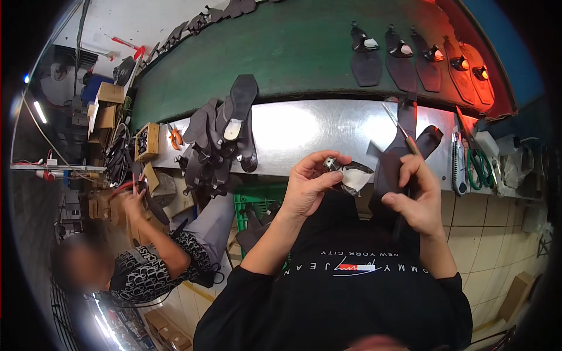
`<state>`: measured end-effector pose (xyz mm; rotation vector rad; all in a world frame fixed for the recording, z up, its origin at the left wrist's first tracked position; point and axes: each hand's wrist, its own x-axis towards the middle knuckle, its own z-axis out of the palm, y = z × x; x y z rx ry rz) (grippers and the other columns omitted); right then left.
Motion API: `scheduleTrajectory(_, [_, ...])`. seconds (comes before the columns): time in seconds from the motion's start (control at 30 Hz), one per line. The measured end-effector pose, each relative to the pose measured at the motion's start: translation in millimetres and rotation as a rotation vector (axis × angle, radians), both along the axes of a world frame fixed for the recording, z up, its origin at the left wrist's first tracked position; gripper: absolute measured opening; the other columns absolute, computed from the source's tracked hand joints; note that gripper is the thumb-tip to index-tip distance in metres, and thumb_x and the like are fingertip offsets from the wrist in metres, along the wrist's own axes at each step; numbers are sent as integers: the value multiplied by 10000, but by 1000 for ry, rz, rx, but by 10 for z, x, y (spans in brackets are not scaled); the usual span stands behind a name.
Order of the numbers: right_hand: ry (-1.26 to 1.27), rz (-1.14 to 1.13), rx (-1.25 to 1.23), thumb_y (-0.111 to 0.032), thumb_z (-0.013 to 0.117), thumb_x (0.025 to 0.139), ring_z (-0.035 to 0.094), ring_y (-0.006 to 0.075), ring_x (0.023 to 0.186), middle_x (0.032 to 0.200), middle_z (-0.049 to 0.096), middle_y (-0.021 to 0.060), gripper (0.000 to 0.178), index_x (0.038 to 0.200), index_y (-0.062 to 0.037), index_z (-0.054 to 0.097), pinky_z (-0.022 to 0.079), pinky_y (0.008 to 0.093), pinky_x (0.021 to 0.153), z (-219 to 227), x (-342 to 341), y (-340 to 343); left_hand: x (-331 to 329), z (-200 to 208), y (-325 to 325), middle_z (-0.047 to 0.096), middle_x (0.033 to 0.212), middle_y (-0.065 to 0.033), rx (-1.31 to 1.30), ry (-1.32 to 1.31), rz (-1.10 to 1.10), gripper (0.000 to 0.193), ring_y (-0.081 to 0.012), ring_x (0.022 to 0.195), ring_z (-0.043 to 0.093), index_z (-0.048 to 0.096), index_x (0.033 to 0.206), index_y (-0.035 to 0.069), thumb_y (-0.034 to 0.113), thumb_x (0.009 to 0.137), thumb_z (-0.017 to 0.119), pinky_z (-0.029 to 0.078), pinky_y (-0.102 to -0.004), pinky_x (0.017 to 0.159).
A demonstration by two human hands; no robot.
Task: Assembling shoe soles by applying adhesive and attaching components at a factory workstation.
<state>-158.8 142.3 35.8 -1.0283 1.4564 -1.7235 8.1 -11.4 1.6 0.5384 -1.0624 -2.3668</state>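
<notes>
Left hand pinching buckled strap; dark sole lying just right, long axis running near–far, right hand sitting nearer, its grip unclear.

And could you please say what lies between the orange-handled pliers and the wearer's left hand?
In the head view, a heap of dark footwear, then bare metal bench.

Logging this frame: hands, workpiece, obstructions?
Left hand pinching white-patched dark strap. Right hand half-curled by dark sole, grip unclear. Pointed tool angled close by, possible obstruction.
</notes>
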Motion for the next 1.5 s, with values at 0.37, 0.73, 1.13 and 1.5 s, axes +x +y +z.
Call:
scheduleTrajectory(0.37, [348,-56,10,-3,730,664,607,220,760,868,636,121,457,1107,8,621,467,283,705,-93,191,49,21,-49,23,623,1143,-178,-119,23,-29,336,-156,891,643,615,1077,-15,-52,751,683,553,-253,733])
scheduleTrajectory(0.73, [338,-61,-4,-1,723,675,605,214,751,869,637,122,424,1090,1,637,465,279,686,-145,159,40,-27,-81,30,616,1146,-197,-123,31,-37,328,-155,905,636,628,1057,-12,-76,740,683,550,-245,731])
scheduleTrajectory(1.13, [335,-28,35,0,715,682,597,201,734,835,625,111,425,1100,-4,640,464,276,670,-135,122,16,-35,-88,10,627,1137,-174,-187,-21,-27,337,-140,875,641,645,1068,-38,-76,736,689,541,-225,731])
scheduleTrajectory(1.5, [403,-33,77,-18,720,681,580,213,683,776,597,100,407,1082,-25,651,456,292,615,-103,112,16,-38,-57,22,627,1140,-159,-304,-128,-63,362,-160,945,630,651,1096,-22,-84,740,672,519,-218,761])
